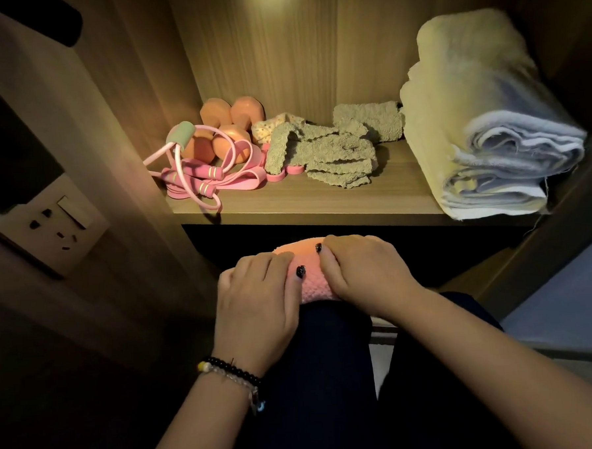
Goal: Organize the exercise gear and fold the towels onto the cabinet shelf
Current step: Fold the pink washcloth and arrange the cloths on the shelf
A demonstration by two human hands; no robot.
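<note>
Looking along the cabinet shelf from the left, the exercise gear is bunched at the far-left corner: orange dumbbells at the back, a pink skipping rope with its striped handles coiled in front of them, a pink resistance band lying flat under the rope, and a looped pink puller with a green foam grip leaning against the dumbbells. Grouped, yes, but heaped rather than laid out neatly, I'd say. Moving to the middle, an olive-green towel lies crumpled and unfolded, with a small spotted cloth peeping out behind it; that one plainly waits its turn. Far right, a stack of pale folded towels sits squared up against the cabinet side, so that part looks done. Now down here, near us and below the shelf edge, the pink towel rests on the person's knee, not yet on the shelf. The left hand presses on it with fingers curled over its left end, and the right hand clasps its right end, both holding the roll snug. By my reckoning, somewhere past halfway.
</note>
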